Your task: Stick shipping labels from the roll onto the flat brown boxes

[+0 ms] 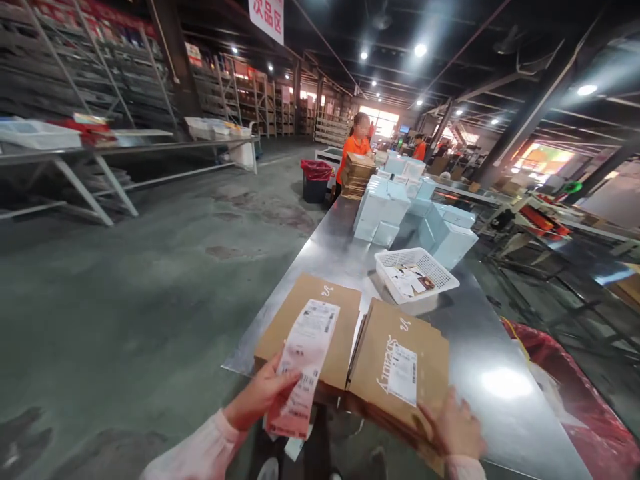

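Observation:
My left hand (265,390) pinches a long strip of printed shipping labels (313,340), which hangs over the near edge of a brown cardboard box (345,300). To the right lies a stack of flat brown cardboard mailers (430,353), white lettering on its top piece and a white label (403,375) stuck there. My right hand (457,423) rests at the stack's near right corner, its fingers slightly blurred and apart. Whether it grips the edge is hard to see. Both piles lie at the near end of a metal table (465,333).
Behind the mailers stands a white basket (417,270) of cards. Farther along are pale blue boxes (383,203) and stacked cartons (357,175), with a person in orange (353,147) beside them. A black bin (316,187) stands left; a red plastic bag (575,393) lies right.

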Demonstrator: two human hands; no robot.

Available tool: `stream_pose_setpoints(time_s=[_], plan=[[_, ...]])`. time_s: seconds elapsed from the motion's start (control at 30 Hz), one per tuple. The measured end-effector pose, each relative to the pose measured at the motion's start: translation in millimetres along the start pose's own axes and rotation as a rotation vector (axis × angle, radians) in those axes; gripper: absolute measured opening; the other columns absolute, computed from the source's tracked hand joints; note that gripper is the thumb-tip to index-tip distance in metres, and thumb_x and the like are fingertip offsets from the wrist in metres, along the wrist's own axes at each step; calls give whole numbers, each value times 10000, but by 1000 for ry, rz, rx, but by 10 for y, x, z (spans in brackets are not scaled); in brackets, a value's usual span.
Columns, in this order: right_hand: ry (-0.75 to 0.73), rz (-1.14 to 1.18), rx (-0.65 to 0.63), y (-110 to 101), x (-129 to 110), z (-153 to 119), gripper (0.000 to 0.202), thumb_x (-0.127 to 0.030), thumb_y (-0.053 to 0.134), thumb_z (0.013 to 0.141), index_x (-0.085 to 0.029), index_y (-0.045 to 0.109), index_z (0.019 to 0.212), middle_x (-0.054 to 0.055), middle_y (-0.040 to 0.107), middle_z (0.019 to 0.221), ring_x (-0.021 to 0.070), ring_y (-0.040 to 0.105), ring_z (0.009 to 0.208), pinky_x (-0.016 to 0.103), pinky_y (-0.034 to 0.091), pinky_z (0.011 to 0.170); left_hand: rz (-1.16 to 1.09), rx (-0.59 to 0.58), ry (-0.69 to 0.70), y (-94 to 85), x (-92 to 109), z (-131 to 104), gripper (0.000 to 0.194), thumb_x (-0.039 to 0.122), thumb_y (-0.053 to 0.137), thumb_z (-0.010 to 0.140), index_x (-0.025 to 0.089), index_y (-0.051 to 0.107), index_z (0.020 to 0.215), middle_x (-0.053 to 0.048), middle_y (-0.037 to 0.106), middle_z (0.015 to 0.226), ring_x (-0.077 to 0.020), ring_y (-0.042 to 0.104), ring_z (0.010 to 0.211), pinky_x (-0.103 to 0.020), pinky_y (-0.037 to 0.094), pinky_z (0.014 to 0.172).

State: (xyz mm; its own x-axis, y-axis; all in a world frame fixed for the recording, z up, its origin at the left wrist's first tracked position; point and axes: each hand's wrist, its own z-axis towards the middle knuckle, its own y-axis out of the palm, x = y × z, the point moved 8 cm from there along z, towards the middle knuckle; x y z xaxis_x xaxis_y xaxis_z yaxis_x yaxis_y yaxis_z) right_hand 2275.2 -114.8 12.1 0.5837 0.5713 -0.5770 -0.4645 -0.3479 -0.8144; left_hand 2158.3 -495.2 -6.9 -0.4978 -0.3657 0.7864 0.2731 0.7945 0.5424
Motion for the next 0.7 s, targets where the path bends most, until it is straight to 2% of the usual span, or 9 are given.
stream_pose_setpoints(time_s=[0.07,0.13,0.17,0.27,0.33,0.4,0.47,0.6,0.7], plan=[[-113,245,-285,425,-509,-326,565,-616,747,470,-234,710,884,191,703,976,393,657,896,562,516,766,23,-62,6,68,-170,-77,587,445,835,612,215,638,1114,-66,733,998,-239,677,894,-362,512,836],[-210,631,-654,892,-1127,-839,642,-657,702,569,-222,681,1041,148,707,1062,338,669,940,489,543,810,119,-163,8,157,-287,-123,585,458,814,637,204,641,1135,-79,722,1046,-254,658,955,-372,496,863],[-190,751,-707,1035,-1332,-1046,616,-662,672,631,-208,675,1046,140,713,1064,320,671,958,467,543,836,191,-219,9,196,-313,-137,595,456,813,636,193,646,1143,-88,715,1070,-264,647,981,-379,486,877],[-120,897,-736,1309,-1640,-1455,549,-633,651,716,-166,683,1003,143,729,1033,307,680,966,450,537,877,309,-244,63,177,-213,-112,665,454,839,585,163,654,1153,-105,697,1104,-286,614,1042,-384,451,926],[-169,880,-817,1418,-1755,-1567,523,-594,697,695,-157,698,984,140,740,1003,309,693,931,444,548,857,259,-93,97,25,-93,-41,637,487,839,556,143,686,1069,-104,715,1017,-272,630,972,-365,462,879],[-243,835,-868,1469,-1855,-1509,530,-568,732,665,-160,706,1003,131,743,997,306,698,910,430,560,831,209,96,99,-154,-50,21,538,526,825,542,120,717,877,-84,720,835,-229,637,795,-331,474,757],[-297,728,-836,1479,-1946,-1321,525,-580,728,650,-162,728,968,127,750,958,304,703,869,417,569,790,212,221,105,-261,-76,62,484,546,820,519,116,692,700,-42,679,673,-173,583,640,-291,442,653],[-419,471,-808,1485,-2172,-1060,450,-593,643,716,-176,772,827,103,762,812,296,703,771,388,556,709,219,361,169,-346,-174,106,506,591,798,507,150,551,536,41,524,512,-100,443,526,-237,344,549],[-435,461,-792,1523,-2255,-1015,395,-552,645,727,-198,778,841,88,764,819,279,704,766,363,546,691,204,457,226,-423,-200,153,585,642,765,523,186,400,484,83,382,466,-75,347,495,-222,281,510]])
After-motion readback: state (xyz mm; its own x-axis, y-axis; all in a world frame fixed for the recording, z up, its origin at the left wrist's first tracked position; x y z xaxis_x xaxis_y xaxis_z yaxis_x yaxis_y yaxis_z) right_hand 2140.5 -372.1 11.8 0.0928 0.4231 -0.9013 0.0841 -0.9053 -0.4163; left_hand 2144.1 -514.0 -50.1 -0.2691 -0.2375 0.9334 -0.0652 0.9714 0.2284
